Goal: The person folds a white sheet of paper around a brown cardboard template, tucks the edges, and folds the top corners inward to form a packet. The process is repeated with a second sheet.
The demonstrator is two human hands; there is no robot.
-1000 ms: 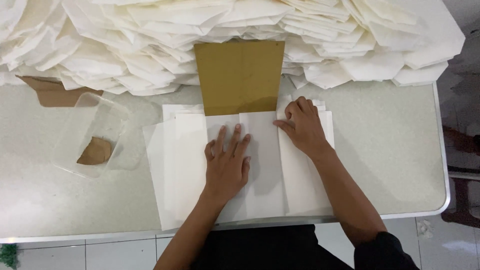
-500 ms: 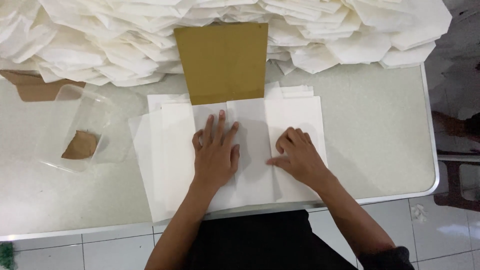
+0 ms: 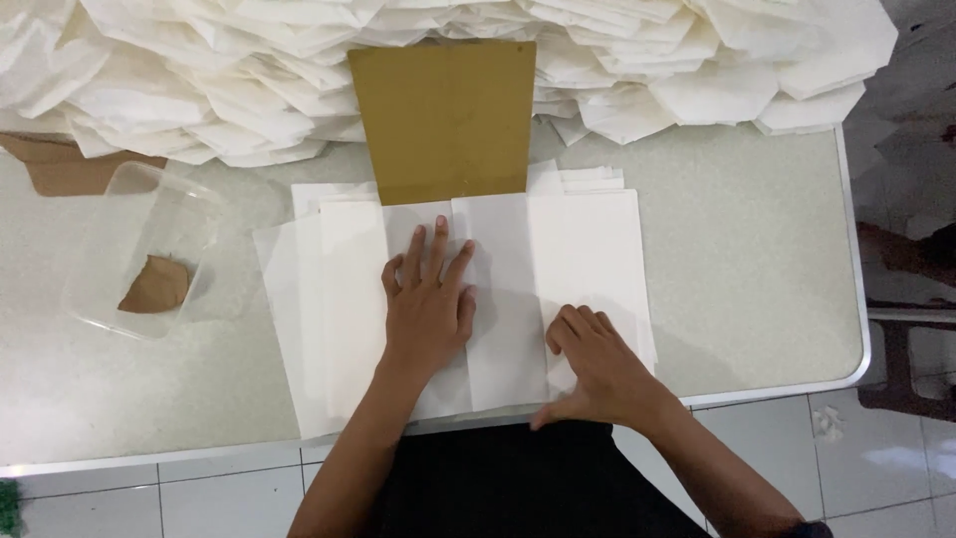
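Currently left hand (image 3: 428, 314) lies flat, fingers spread, on the white sheet (image 3: 498, 299) at the bench's (image 3: 757, 279) near edge, while right hand (image 3: 597, 374), fingers curled, presses its lower right part; neither clamps anything. Sheet looks folded into a long panel over the brown card (image 3: 443, 115), which pokes out at the far end, so the bottom end appears unfinished, judging by the stack (image 3: 299, 299) beneath. Heaped folded bags (image 3: 199, 90) crowd the far side; clear tub (image 3: 149, 249) sits left, well apart.
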